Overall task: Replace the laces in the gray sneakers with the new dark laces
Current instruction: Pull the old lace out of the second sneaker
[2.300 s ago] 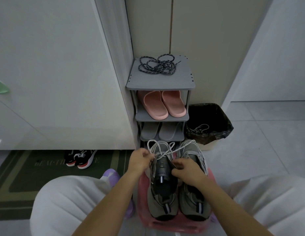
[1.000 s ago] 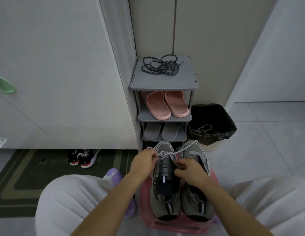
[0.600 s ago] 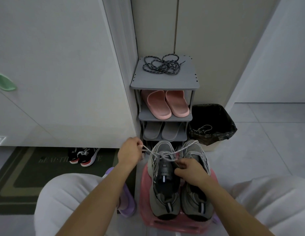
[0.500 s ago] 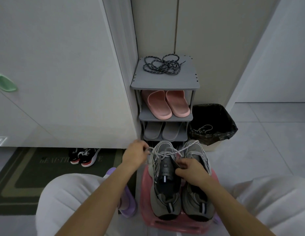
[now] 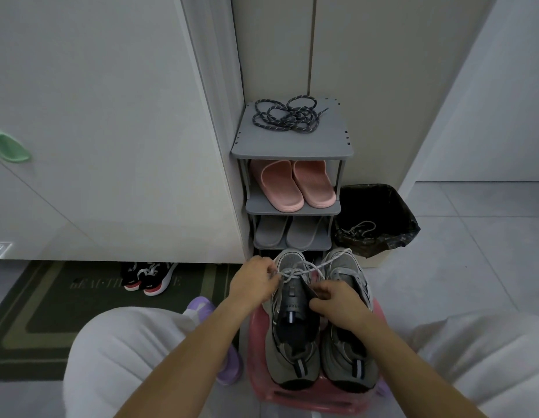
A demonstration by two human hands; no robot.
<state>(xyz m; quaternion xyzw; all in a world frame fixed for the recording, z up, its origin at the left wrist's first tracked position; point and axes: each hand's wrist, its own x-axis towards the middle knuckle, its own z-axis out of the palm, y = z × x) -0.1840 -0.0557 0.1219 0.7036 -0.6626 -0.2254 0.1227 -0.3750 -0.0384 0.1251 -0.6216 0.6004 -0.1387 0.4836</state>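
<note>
The left hand [image 5: 254, 282] pinched the light lace [image 5: 298, 270] at the toe-end eyelets of the left sneaker [image 5: 289, 330], its fingers curled round the cord; half a second before it had stood further out toward 10 o'clock with the lace drawn taut, and it had since come back in against the shoe, so the lace lay slacker in crossed loops. The right hand [image 5: 337, 303] had stayed where it was, at 3 o'clock of the tongue, fingers curled on the upper's edge of that same sneaker; whether it also held a strand could not be told. The right sneaker [image 5: 348, 342] stood touching the left one, both on a pink stool [image 5: 257, 360], toes toward 12 o'clock. At 12 o'clock rose a gray shoe rack [image 5: 292, 147]; the dark laces [image 5: 288, 117] lay in a tangle on its top shelf, unmoved; pink slippers [image 5: 292, 185] sat below them. A black-lined bin [image 5: 382, 203] stood at 2 o'clock, with another pale lace [image 5: 357, 229] inside. Black-and-red shoes [image 5: 147, 276] rested on a mat [image 5: 51, 297] at 9 o'clock.
</note>
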